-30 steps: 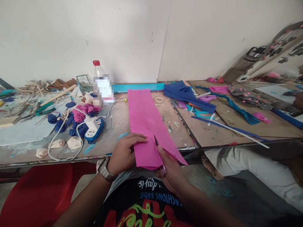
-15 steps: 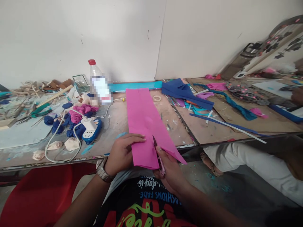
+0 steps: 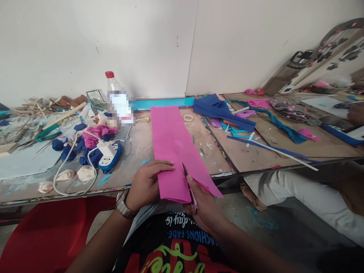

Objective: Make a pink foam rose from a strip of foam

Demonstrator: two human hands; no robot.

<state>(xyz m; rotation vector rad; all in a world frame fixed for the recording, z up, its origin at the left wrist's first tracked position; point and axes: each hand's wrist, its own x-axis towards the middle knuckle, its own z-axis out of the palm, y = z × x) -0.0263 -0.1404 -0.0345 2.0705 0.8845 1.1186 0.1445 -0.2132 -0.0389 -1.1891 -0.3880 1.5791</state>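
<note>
One short slit only, run up from the near edge of the pink sheet (image 3: 170, 151) at 6 o'clock on the worktop (image 3: 136, 151), left hand (image 3: 146, 184) pressed flat on it, right hand (image 3: 203, 206) closed round scissors (image 3: 189, 187), most of the length toward 12 o'clock uncut.

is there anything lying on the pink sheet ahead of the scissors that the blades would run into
Nothing visible does. The scissors in the right hand point up the pink sheet, whose surface ahead of the blades is bare. The left hand presses the sheet left of the cut line; the tape ring lies off its right edge.
</note>
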